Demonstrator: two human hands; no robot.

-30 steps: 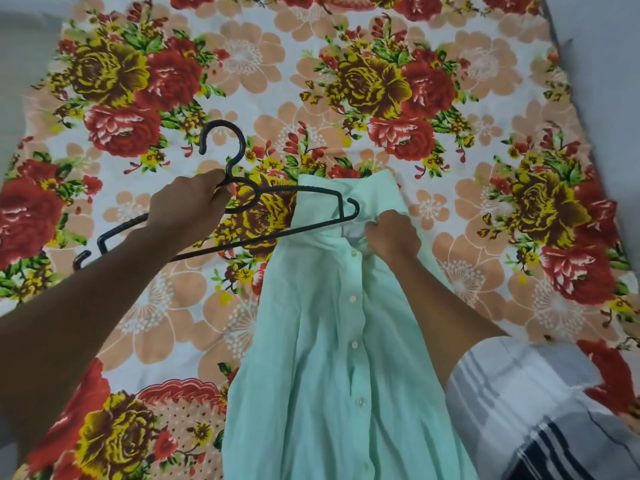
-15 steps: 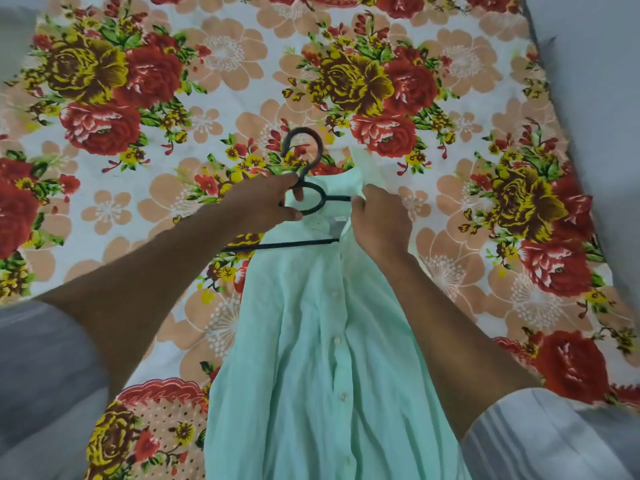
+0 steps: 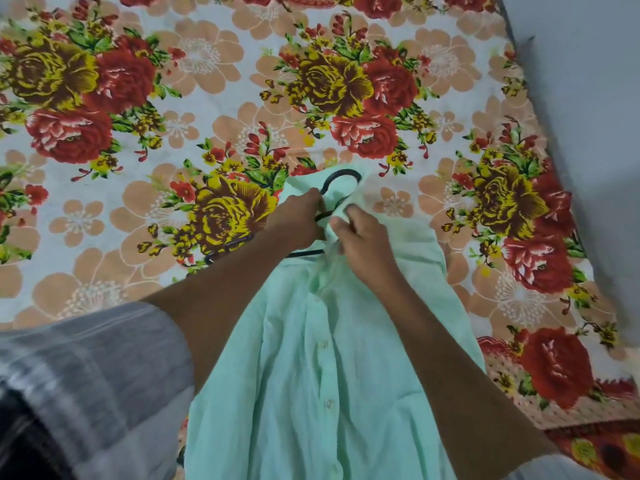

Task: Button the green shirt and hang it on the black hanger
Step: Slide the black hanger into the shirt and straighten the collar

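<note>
The pale green shirt [image 3: 311, 375] lies buttoned down its front on the floral bedsheet, collar pointing away from me. The black hanger [image 3: 341, 176] is partly inside the shirt's neck; its hook pokes out above the collar and its left end [image 3: 225, 249] sticks out beside the shoulder. My left hand [image 3: 298, 221] grips the hanger near the base of the hook. My right hand [image 3: 363, 244] pinches the collar fabric right beside it. The hanger's right arm is hidden under the cloth.
The floral bedsheet [image 3: 138, 168] covers the whole bed. A grey wall [image 3: 588, 98] borders the bed's right edge. My grey striped sleeve [image 3: 86, 375] fills the lower left.
The hanger has slid rightward into the shirt's neck, so less of it shows. Both hands have come close together at the collar, and the view has shifted left.
</note>
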